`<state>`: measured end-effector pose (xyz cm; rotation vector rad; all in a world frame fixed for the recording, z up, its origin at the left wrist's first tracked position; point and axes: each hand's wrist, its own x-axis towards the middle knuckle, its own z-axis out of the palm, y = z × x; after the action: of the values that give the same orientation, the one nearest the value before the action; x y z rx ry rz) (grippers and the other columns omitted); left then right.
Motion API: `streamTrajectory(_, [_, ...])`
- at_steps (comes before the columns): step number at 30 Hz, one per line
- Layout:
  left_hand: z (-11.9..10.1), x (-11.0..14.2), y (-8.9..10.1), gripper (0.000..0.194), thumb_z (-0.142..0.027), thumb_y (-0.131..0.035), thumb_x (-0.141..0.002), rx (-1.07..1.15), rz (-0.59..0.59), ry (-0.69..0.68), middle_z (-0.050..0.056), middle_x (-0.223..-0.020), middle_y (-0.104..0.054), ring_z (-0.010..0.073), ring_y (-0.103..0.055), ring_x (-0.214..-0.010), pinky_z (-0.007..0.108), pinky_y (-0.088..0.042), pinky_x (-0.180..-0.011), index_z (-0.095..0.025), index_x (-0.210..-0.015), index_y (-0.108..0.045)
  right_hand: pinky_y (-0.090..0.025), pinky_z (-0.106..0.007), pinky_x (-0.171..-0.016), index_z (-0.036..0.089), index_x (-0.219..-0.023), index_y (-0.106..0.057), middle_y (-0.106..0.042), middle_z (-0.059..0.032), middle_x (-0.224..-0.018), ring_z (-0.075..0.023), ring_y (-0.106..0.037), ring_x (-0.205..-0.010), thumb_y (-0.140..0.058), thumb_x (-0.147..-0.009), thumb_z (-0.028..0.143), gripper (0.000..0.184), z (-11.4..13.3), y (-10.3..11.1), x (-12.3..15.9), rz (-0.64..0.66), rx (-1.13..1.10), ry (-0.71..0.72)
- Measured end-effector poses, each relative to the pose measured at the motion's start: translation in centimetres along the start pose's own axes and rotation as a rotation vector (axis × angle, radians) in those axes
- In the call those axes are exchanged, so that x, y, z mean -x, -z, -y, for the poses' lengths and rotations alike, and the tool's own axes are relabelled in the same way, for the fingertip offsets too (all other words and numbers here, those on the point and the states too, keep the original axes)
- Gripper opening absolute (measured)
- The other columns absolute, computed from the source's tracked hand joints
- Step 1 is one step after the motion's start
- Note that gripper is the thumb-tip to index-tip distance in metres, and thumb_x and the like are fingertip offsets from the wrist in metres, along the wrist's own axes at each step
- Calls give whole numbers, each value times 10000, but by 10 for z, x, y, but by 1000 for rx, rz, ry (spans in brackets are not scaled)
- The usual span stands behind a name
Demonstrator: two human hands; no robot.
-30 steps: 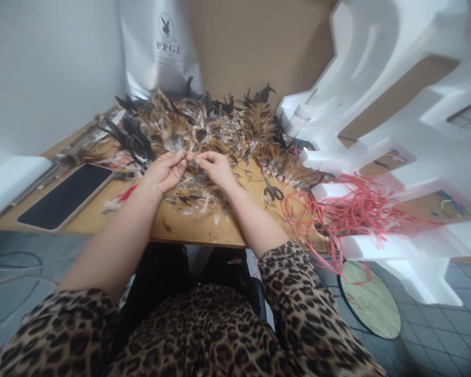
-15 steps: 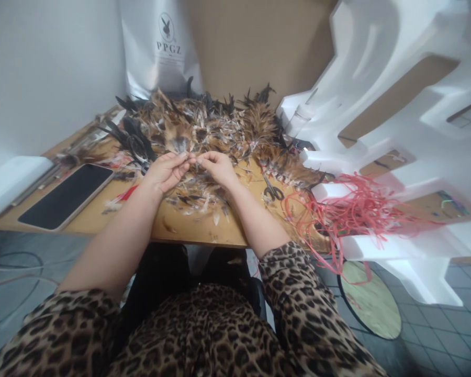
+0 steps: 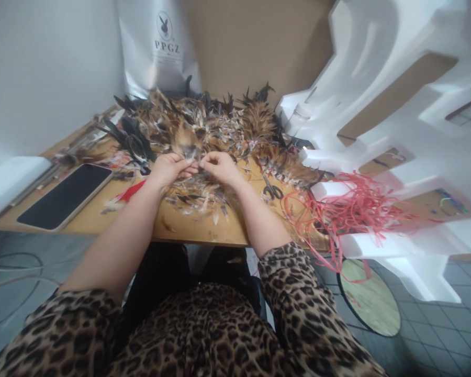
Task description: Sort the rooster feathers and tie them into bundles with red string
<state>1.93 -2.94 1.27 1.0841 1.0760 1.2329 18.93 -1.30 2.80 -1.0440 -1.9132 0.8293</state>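
Observation:
My left hand (image 3: 174,170) pinches the pale base of a small brown feather bunch (image 3: 187,140), whose plumes point away from me. Close beside it, the fingertips of my right hand (image 3: 220,166) are pressed together near that same base; whatever they grip is too small to make out. Behind both hands spreads a heap of brown and black feathers (image 3: 227,123). Loose feathers and pale fluff (image 3: 198,199) lie on the wooden table (image 3: 196,228) beneath my fingers.
Black-handled scissors (image 3: 272,189) lie right of my right hand. Tangled red strips (image 3: 357,204) hang over white foam packing (image 3: 408,243) and the table edge. A phone (image 3: 66,196) and a white box (image 3: 13,183) are at left. A silver bag (image 3: 160,68) stands behind.
The feather bunch has shifted slightly right and shows more clearly above my fingers. My left hand has turned a little, and both hands have moved slightly right.

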Motion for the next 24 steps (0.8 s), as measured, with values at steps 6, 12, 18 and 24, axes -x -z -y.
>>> streamTrajectory(6, [5,0,-1,165,-216,-704,-658,-70,36,-18,106,-690,-691,93,-629,-543,160,-490,-523,-66,-714,-668,-382,-208,-606,118,-697,-639,-598,13,-631,-84,-494,-601,-564,-710,281,179,-8,-2,-3,-20,67,34])
streamTrajectory(12, [6,1,-3,179,-235,-717,-636,-116,73,-39,94,-646,-678,101,-611,-515,193,-488,-526,-69,-679,-666,-398,-212,-632,116,-711,-642,-616,4,-662,-87,-517,-619,-566,-715,268,170,-6,-3,-3,-14,50,55])
streamTrajectory(18, [6,1,-2,189,-250,-726,-626,-144,105,-40,78,-608,-666,95,-588,-479,196,-478,-502,-76,-658,-661,-396,-212,-632,115,-709,-637,-618,5,-666,-86,-516,-623,-576,-711,270,166,-5,-3,-2,-10,37,47])
streamTrajectory(24, [4,0,0,124,-194,-712,-651,-46,54,-7,77,-570,-648,82,-579,-461,160,-463,-470,-83,-649,-658,-403,-215,-627,124,-709,-633,-606,11,-649,-83,-496,-604,-624,-683,352,230,-6,6,-4,-95,-140,-61])
